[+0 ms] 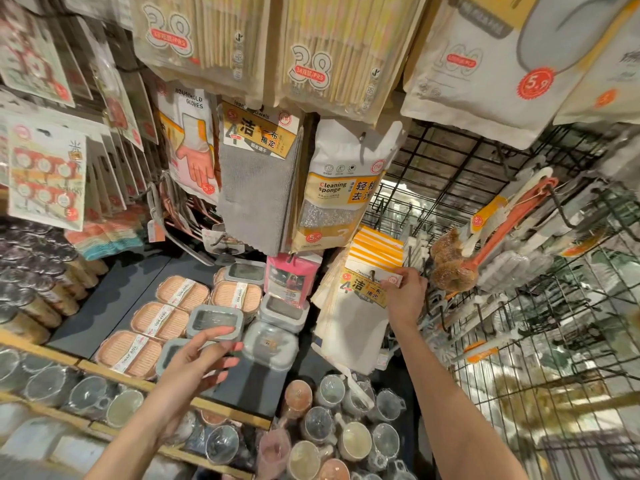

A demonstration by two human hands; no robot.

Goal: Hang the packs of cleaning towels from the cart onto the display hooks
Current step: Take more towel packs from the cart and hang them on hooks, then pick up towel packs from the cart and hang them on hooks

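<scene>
A pack of cream cleaning towels (360, 306) with a yellow header card hangs on a low display hook, in front of several more packs with yellow-striped cards (375, 249). My right hand (407, 297) pinches the right edge of the front pack's header card. Higher up, a grey cleaning towel pack (258, 188) hangs between household gloves and a cleaning sponge pack. My left hand (204, 360) hovers with relaxed, spread fingers above the shelf, holding nothing. The cart is not in view.
Soap boxes (157, 320) and grey lidded containers (214, 322) sit on the dark shelf below. Wrapped cups (346, 441) crowd the lower shelf. Chopstick packs (332, 53) hang overhead. A black wire grid (450, 174) with brushes (498, 233) stands on the right.
</scene>
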